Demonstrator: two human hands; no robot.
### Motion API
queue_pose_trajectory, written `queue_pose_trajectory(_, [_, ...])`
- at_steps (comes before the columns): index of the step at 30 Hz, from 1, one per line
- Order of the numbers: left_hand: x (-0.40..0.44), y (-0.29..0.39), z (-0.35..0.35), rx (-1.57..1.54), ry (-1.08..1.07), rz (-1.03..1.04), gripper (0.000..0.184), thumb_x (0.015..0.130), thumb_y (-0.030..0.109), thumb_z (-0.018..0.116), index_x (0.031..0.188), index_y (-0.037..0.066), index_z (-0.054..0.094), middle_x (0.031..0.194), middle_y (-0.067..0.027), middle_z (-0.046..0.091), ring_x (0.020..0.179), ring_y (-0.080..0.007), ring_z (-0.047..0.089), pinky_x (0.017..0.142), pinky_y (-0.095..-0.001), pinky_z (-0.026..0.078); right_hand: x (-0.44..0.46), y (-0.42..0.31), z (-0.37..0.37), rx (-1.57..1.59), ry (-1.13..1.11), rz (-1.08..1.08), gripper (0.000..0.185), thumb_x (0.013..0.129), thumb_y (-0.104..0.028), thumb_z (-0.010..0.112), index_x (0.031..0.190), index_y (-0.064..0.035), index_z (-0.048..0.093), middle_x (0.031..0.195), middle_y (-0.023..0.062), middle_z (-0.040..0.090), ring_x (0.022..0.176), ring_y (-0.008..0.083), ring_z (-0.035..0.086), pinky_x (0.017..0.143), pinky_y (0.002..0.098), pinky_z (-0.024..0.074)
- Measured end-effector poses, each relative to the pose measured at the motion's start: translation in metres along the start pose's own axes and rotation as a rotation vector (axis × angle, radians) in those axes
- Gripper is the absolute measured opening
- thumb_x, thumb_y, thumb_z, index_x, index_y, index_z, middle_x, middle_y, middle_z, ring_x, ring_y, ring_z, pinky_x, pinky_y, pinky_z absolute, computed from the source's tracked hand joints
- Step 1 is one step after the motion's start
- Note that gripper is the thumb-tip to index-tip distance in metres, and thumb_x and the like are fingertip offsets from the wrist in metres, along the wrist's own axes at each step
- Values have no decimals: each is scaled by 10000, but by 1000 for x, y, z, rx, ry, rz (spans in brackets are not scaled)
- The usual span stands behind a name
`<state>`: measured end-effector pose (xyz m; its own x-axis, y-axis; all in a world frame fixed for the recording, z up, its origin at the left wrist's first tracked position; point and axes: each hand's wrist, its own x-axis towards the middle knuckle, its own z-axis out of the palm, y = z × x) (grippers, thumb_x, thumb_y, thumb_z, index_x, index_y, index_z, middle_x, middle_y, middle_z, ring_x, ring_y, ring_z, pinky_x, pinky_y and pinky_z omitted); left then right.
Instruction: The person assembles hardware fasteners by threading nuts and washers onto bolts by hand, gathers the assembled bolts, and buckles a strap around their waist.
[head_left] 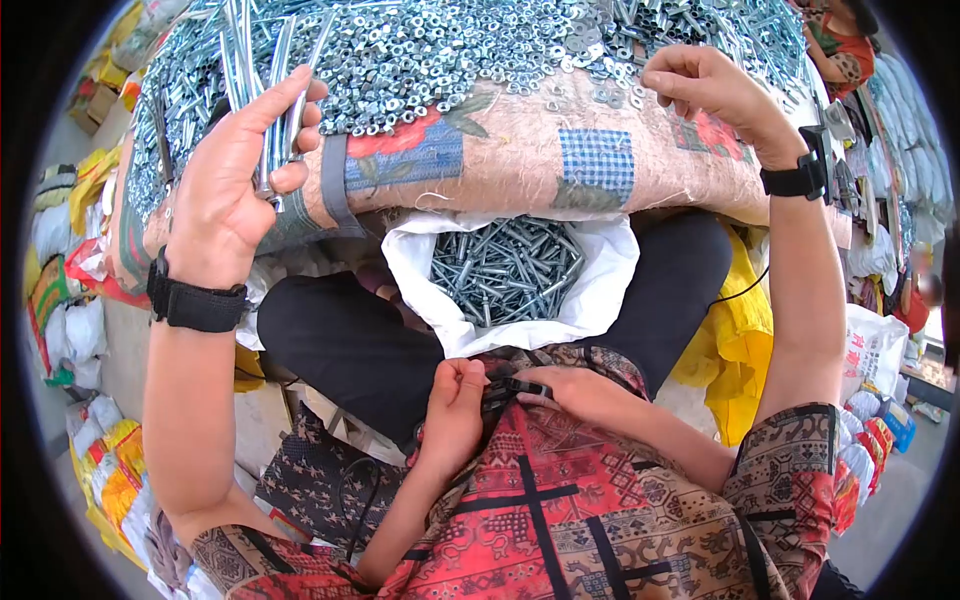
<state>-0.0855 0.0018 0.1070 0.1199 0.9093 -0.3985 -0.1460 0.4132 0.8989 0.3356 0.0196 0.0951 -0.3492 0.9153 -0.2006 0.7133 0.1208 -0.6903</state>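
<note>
Several long metal bolts (284,75) stand upright in my left hand (235,170), its fingers bent around them at the left of the heap. My right hand (705,90) is at the upper right, fingertips pinched together beside the washers (610,90); what they hold, if anything, is too small to name. Nuts (400,80) lie in a wide pile between my hands, on a patterned quilted cover (510,150). Below the cover's edge, an open white sack (610,275) holds many metal anchor bolts (505,270).
Two smaller hands, seemingly another person's, rest at my waist, one (455,395) closed, the other (575,385) near a black buckle. Yellow sacking (740,340) lies by my right knee. Filled bags (85,330) line the left side. Another person (845,50) is at the upper right.
</note>
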Motion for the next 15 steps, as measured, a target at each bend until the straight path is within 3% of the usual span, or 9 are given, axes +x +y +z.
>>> queue_pose_trajectory(8, [-5,2,14,59,-5,32,282,865,275,697,975,20,648,812,-1,584,675,-57,530,417,-165,334,-8,-3,8,0,2,17,305,889,-359,596,900,-59,646,731,-33,580,654,57,541,574,208,445])
queue_pose_trajectory(10, [-3,1,18,46,-1,34,265,887,238,676,1020,15,623,767,8,591,597,-49,557,355,-161,334,-10,-3,8,0,0,27,303,890,-358,595,906,-60,645,732,-33,582,656,56,539,575,206,447])
queue_pose_trajectory(15, [1,-1,20,37,-32,11,266,888,242,676,1009,12,623,764,3,587,601,-52,556,354,-163,336,-11,0,8,0,2,21,304,891,-360,592,912,-61,640,735,-30,588,664,52,536,577,204,455])
